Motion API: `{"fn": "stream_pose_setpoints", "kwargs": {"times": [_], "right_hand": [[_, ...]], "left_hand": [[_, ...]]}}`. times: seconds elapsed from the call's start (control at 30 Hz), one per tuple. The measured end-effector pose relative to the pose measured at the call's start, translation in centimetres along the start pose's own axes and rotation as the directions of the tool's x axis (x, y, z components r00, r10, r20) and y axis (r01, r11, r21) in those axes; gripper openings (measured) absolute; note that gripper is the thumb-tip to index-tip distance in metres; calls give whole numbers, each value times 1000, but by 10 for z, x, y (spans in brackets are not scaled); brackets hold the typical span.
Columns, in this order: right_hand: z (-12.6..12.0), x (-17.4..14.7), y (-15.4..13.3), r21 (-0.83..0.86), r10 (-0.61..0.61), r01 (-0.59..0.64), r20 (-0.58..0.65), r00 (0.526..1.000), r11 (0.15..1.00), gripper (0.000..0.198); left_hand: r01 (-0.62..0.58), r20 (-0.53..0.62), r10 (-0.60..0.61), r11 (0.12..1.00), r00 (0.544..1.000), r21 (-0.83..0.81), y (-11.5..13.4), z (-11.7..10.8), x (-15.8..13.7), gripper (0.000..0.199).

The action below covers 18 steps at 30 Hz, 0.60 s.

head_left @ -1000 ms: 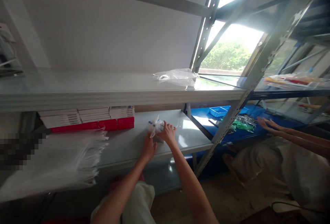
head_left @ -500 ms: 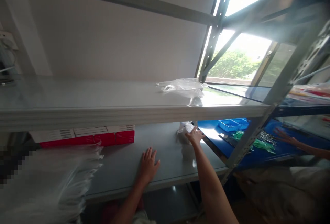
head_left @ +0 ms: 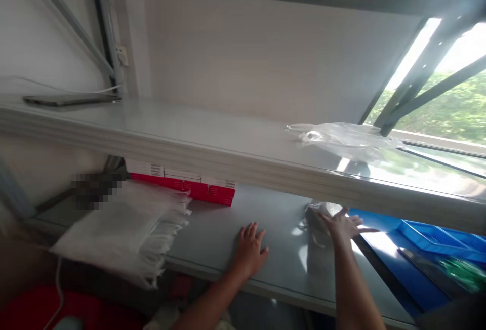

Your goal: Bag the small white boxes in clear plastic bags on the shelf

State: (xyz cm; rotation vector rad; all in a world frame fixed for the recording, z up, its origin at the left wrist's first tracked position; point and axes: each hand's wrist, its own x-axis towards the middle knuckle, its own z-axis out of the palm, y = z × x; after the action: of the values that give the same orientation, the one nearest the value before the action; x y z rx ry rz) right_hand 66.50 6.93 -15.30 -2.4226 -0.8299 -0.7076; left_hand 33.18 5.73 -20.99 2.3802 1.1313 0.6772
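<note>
Right hand (head_left: 343, 224) spread wide, fingers fanned, resting against a small clear packet (head_left: 318, 214) at the back right of the lower shelf (head_left: 281, 254), no longer wrapped round it as a second ago; half a second ago already pressed to that packet at this far spot. Left hand (head_left: 250, 249) flat and open, palm down on the bare grey of the lower shelf, holding nothing; a second ago up beside the right at the packet, half a second ago already laid flat as now. So: packet carried rightward along the shelf and let go of, now lying on its own under the edge of the upper shelf (head_left: 228, 160), with only fingertips against it; judged as set down, grip released. Outward from there: to the left, a thick stack of white bags (head_left: 125, 229) with frayed edges hanging over the shelf front; behind it a row of red-and-white boxes (head_left: 190, 186) against the back. Above, on the upper shelf, a loose clear plastic bag (head_left: 341, 137) near the window, and far left a flat dark phone-like slab (head_left: 72, 99) with a white cable. To the right, a blue tray (head_left: 433, 231) on a blue surface, partly blurred
</note>
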Motion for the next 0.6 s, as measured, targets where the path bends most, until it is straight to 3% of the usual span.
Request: {"fn": "stream_pose_setpoints", "kwargs": {"times": [0.1, 0.17, 0.23, 0.27, 0.33, 0.4, 0.43, 0.6], "right_hand": [[-25, -54, -27, 126, -112, 139, -200, 973, 982, 78], [-39, -105, -51, 201, -194, 237, -211, 958, 951, 71], [-46, -158, -72, 258, -291, 299, -67, 954, 919, 64], [-47, -181, -81, 286, -374, 348, 41, 927, 893, 61], [-45, -215, -91, 359, -543, 445, 245, 803, 820, 55], [-42, -230, -94, 393, -597, 461, 379, 707, 795, 54], [-41, -232, -94, 392, -595, 454, 414, 689, 800, 53], [-45, -227, -93, 362, -565, 439, 434, 702, 823, 50]], "left_hand": [[-13, -19, 13, 1000, 1000, 4, -3, 2, -2, 50], [-26, -22, 26, 1000, 999, 12, -4, 2, -3, 51], [-34, -9, 34, 999, 999, 24, -4, 1, -4, 52], [-39, 1, 39, 999, 999, 30, -4, 0, -4, 51], [-48, 17, 47, 998, 999, 31, -4, -3, -5, 49], [-33, 15, 33, 999, 999, 8, -4, -6, -6, 45], [-14, 6, 14, 1000, 1000, -11, -4, -8, -7, 44], [20, -32, -23, 997, 999, -70, -4, -15, -20, 44]]}}
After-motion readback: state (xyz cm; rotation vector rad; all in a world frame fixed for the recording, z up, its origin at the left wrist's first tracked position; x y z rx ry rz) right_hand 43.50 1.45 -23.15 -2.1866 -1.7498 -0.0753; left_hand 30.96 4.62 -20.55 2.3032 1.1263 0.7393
